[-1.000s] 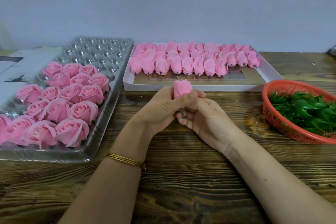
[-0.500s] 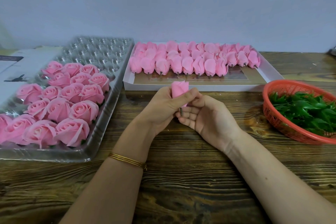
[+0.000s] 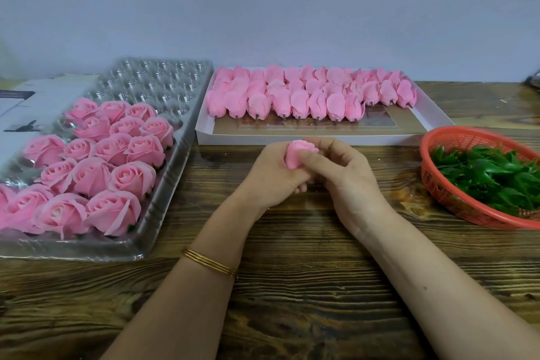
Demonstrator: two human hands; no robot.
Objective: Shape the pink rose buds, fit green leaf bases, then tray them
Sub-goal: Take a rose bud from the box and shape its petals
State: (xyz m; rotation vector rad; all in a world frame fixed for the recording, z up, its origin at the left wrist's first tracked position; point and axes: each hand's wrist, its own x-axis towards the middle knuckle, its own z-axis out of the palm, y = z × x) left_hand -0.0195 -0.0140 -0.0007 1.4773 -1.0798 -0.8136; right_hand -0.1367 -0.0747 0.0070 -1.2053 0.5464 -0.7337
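Pink rose bud point(image 3: 299, 152) sits upright between two hands, above the wooden table point(image 3: 292, 286) and just in front of the white box point(image 3: 292, 139). The left hand point(image 3: 271, 175) curls round its lower body from one side. The right hand point(image 3: 347, 175) closes on it from the other, with its thumb pressed across the outer petals. Both hands are clamped on the bud, and only the crown of rolled petals shows above the fingers.

We judge the bud to be very light and soft, with thin petals that crease or tear under a hard pinch. We would hold it low, at the firm base, and work the petal edges with gentle fingertips only.

Beyond it, unshaped buds point(image 3: 306, 99) lie in rows in the white box, short dark stems pointing toward us. To the left, finished roses point(image 3: 117, 161) fill the near cells of the clear tray point(image 3: 163, 213), and the far cells are unfilled. To the right, green leaf bases point(image 3: 491, 178) are heaped in the orange basket point(image 3: 455, 202).

We cannot see the held bud's stem or underside, which the fingers cover, so we cannot tell whether a leaf base is fitted. The tray's left end and the basket's right side are cut off by the frame.
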